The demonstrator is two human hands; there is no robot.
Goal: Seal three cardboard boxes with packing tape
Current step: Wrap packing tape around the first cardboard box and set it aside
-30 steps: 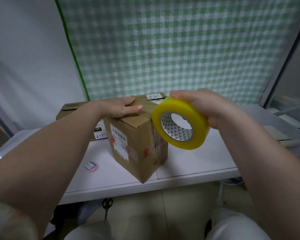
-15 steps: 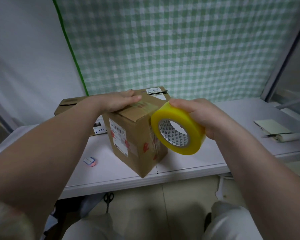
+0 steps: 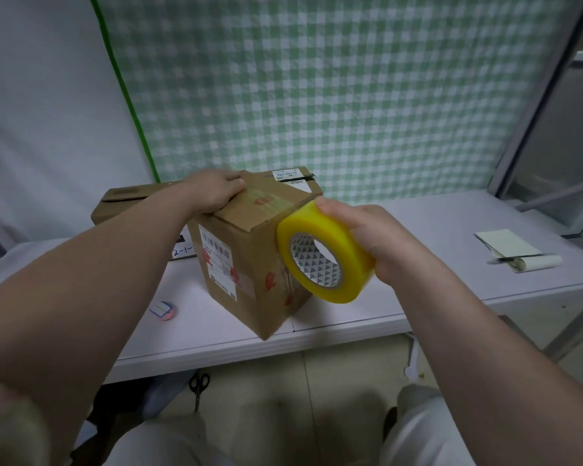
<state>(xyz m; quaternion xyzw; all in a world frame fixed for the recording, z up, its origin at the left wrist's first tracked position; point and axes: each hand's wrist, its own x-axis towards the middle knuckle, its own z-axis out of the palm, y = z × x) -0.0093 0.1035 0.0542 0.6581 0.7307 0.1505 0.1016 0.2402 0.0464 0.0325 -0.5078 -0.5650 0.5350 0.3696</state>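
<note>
White tabletop (image 3: 451,223) bears a stiff brown cardboard box (image 3: 246,250); left hand (image 3: 212,191) presses its top flaps, right hand (image 3: 381,245) grips the probably light, slick yellow tape roll (image 3: 317,227) across its width.

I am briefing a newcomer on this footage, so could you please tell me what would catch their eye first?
The bright yellow tape roll stands out at centre, gripped by the right hand beside the upright cardboard box on the white table. The left hand rests on the box's top, and a green checked curtain fills the background.
</note>
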